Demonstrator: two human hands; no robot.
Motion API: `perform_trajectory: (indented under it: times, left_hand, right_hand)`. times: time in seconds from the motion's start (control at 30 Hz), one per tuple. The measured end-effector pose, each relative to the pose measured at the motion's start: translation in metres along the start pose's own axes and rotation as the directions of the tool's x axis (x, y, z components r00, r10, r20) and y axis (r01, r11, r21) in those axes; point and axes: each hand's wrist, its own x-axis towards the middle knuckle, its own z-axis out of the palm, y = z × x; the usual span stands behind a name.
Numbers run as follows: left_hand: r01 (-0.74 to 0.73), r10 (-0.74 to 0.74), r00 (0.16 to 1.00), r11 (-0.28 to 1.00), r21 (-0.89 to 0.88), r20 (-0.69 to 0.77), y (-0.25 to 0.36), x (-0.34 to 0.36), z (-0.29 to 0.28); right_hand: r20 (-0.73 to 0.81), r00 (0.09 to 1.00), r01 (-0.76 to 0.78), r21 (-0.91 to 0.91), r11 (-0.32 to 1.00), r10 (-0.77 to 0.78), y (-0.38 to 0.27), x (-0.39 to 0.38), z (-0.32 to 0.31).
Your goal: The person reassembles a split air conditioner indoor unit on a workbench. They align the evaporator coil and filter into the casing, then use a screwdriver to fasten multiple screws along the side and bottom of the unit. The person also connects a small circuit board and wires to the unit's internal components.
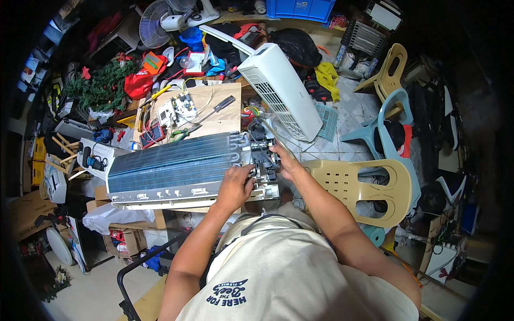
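An opened air conditioner indoor unit (171,160) lies across the work table in front of me, its blue-finned coil bare. Copper-and-silver bent tubes (236,143) stick out at the coil's right end, beside a black plastic end assembly (262,156). My left hand (235,187) is at the near left side of that assembly, fingers curled inward; what they pinch, if anything, is too small to tell. From the right, my right hand (286,161) grips the assembly's outer side, thumb on top and the other fingers partly hidden.
Behind the unit, the wooden table top (227,115) carries a circuit board (184,107), a screwdriver (224,104) and a red multimeter (153,136). A white air conditioner cover (284,88) leans at the far right. A beige plastic chair (342,184) stands close to my right arm.
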Motion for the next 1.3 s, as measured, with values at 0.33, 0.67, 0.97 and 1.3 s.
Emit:
perform_trajectory:
  times: [0.33, 0.67, 0.97, 1.3]
  left_hand:
    - [-0.042, 0.042, 0.999, 0.999, -0.003, -0.007, -0.002, 0.001, 0.003]
    - [0.072, -0.071, 0.997, 0.995, 0.076, -0.012, 0.003, 0.008, 0.012]
    - [0.013, 0.013, 0.995, 0.968, 0.249, -0.101, 0.007, 0.007, 0.024]
    - [-0.050, 0.079, 0.991, 0.967, 0.251, -0.108, 0.002, 0.002, 0.026]
  right_hand:
    - [-0.081, 0.969, 0.167, -0.481, 0.861, -0.233, -0.027, 0.005, 0.000]
    - [0.191, 0.928, 0.349, -0.748, 0.564, -0.319, -0.060, 0.038, 0.005]
    - [0.356, 0.899, 0.435, -0.794, 0.424, -0.255, -0.062, 0.074, 0.002]
    - [0.185, 0.942, 0.329, -0.682, 0.653, -0.281, -0.049, 0.055, -0.035]
